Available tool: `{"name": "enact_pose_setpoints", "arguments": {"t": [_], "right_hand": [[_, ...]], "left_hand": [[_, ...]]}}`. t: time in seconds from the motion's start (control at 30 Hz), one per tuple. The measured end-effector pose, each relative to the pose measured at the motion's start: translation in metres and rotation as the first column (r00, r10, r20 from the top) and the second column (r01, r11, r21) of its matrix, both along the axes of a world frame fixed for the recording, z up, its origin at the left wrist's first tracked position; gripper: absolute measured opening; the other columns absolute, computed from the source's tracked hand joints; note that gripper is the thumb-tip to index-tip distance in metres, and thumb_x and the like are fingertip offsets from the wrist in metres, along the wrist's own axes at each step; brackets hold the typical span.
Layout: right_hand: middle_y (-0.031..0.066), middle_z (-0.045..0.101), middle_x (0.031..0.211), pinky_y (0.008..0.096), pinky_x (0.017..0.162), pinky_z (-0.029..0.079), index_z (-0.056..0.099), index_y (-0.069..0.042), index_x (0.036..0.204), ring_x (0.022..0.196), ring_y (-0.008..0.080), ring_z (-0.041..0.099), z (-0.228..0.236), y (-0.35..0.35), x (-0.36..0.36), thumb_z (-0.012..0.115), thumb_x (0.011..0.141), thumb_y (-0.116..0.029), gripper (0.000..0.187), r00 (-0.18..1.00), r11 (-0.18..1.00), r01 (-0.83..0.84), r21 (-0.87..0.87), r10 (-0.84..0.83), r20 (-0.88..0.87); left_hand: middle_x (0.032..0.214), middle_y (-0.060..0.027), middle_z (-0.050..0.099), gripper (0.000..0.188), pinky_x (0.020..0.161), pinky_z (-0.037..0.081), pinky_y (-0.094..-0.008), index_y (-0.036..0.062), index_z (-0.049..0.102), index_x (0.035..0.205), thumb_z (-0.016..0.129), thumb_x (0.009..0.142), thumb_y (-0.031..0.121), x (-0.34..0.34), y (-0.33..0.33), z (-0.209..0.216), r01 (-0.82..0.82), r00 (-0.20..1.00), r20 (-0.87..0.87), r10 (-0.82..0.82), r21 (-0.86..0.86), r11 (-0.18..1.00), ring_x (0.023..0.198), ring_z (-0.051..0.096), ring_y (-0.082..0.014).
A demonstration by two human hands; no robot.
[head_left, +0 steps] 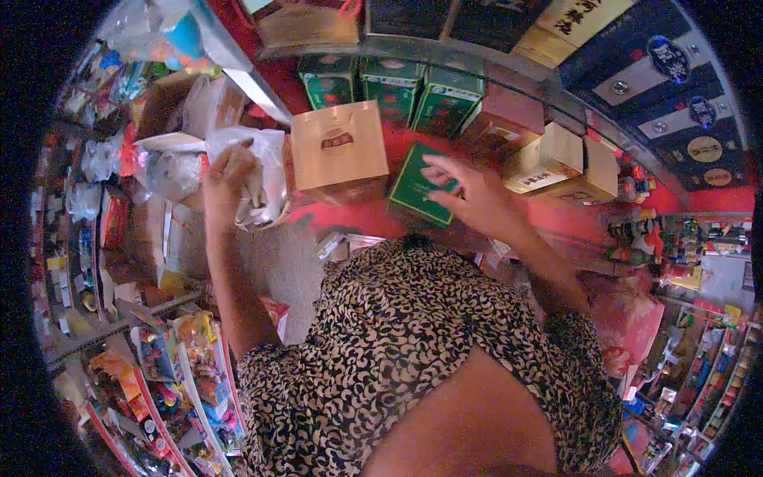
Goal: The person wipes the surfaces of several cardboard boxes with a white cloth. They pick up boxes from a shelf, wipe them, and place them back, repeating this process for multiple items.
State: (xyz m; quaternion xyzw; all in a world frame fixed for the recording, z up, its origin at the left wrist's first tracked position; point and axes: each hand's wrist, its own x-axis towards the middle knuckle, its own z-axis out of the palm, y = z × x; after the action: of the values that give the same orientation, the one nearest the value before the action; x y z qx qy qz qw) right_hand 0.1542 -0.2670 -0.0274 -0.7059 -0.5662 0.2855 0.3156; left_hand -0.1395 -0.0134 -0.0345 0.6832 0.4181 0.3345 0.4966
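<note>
My left hand (pixel 234 165) is raised at the left with its fingers bent closed on a limp white cloth or bag (pixel 272 171); which of the two I cannot tell. Over at the centre right, my right hand (pixel 469 189) has its fingers apart above a dark green box (pixel 415 176) with faint gold marks. Its fingertips overlap the box's right side; contact is unclear. The green box stands tilted on a red surface (pixel 362 219). Between the hands is a tan box (pixel 339 147) with a brown emblem on its front.
Several green boxes (pixel 389 86) stand in a row behind, beside wooden-looking boxes (pixel 548 159). Dark gift boxes (pixel 636 87) fill the upper right shelf. At the left is an open carton (pixel 163 111) with clear plastic. Shelves of packaged goods (pixel 175 374) line the lower left.
</note>
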Motion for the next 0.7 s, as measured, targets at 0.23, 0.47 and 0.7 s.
{"name": "enact_pose_setpoints", "arguments": {"t": [0.23, 0.47, 0.7], "right_hand": [[0.0242, 0.050, 0.132, 0.0452, 0.103, 0.039, 0.025, -0.005, 0.145, 0.122, 0.0391, 0.048, -0.039, 0.019, -0.003, 0.077, 0.074, -0.029, 0.092, 0.927, 0.990, 0.139, -0.024, -0.121, 0.356], [0.0279, 0.056, 0.120, 0.0505, 0.104, 0.037, 0.043, 0.001, 0.133, 0.120, 0.0463, 0.047, -0.052, 0.011, 0.012, 0.079, 0.070, -0.040, 0.083, 0.858, 0.943, 0.299, -0.146, -0.198, 0.474], [0.0208, 0.057, 0.121, 0.0487, 0.106, 0.035, 0.052, -0.005, 0.127, 0.125, 0.0450, 0.041, -0.078, 0.014, 0.017, 0.079, 0.068, -0.041, 0.073, 0.843, 0.935, 0.230, 0.270, -0.330, 0.424]], "left_hand": [[0.138, -0.0144, 0.048, 0.077, 0.091, 0.047, -0.0307, 0.0029, 0.031, 0.146, 0.067, 0.078, 0.006, 0.043, -0.025, -0.113, 0.430, 0.881, -0.252, -0.400, 0.075, 0.900, 0.115, 0.052, -0.0212], [0.148, -0.0137, 0.034, 0.098, 0.103, 0.041, -0.0347, 0.0058, 0.018, 0.150, 0.073, 0.069, 0.001, 0.121, -0.010, -0.122, 0.694, 0.720, -0.013, -0.694, -0.002, 0.720, 0.133, 0.036, -0.0257], [0.142, -0.0110, 0.039, 0.091, 0.104, 0.038, -0.0356, 0.0032, 0.029, 0.143, 0.079, 0.068, 0.013, 0.133, 0.042, -0.185, 0.731, 0.674, -0.329, -0.661, 0.165, 0.662, 0.126, 0.043, -0.0256]]}}
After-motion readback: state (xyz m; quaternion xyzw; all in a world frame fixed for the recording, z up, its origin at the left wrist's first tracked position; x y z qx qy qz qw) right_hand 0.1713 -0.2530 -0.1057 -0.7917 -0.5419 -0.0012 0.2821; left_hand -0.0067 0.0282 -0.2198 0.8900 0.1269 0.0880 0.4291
